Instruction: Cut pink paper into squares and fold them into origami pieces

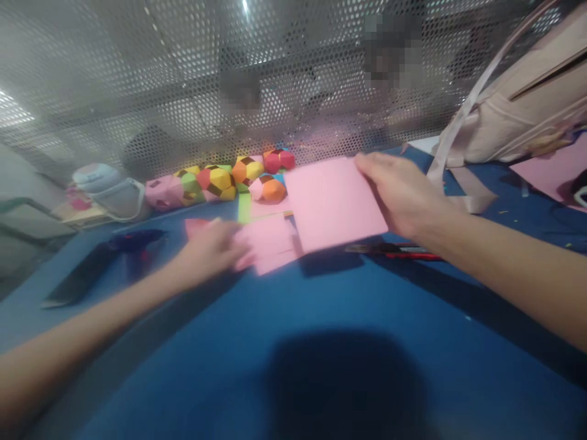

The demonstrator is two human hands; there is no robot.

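Observation:
My right hand (pixel 403 192) grips the right edge of a square of pink paper (pixel 337 205), held tilted above the table. The sheet looks thick, perhaps several layers. Smeared by motion, my left hand (pixel 213 247) is at the left edge of smaller pink paper pieces (pixel 273 241) on the blue table. How its fingers are set is unclear. Just behind the papers sits a row of folded paper balls (pixel 217 182) in yellow, red, orange, green and pink. A green paper strip (pixel 244 208) shows beside the pink pieces.
A red and black cutter (pixel 408 250) lies by my right forearm. On the left are a dark phone-like slab (pixel 80 275), a blurred dark blue object (pixel 137 241) and a pale bottle (pixel 107 189). A beige bag (pixel 513 116) stands at right, before a perforated metal panel (pixel 183 79).

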